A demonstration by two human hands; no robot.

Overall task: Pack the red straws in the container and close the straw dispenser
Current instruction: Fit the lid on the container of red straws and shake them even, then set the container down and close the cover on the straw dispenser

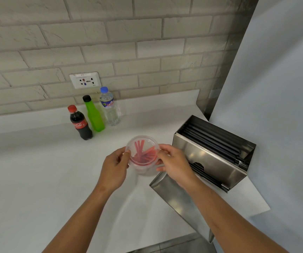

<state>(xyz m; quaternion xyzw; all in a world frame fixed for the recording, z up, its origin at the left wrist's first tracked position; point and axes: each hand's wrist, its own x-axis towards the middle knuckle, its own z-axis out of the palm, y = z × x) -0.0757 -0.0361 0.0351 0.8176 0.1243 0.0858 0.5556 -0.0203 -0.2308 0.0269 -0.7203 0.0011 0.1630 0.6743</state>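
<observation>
Straws (143, 152) lie in the container (142, 156) on the tabletop (37, 170). The dispenser (211, 154) stands right of it. Three bottles (94, 115) stand behind, by the wall.

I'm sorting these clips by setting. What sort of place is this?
Probably a cafe or canteen drinks counter: a steel straw dispenser full of black straws stands open on a white counter, three drink bottles line a brick-tile wall, and both hands hold a clear container of red straws.

Wall: pale brick wall (110, 33) is rising behind, carrying a socket plate (85, 80).
Counter: white countertop (28, 170) is spreading below.
</observation>
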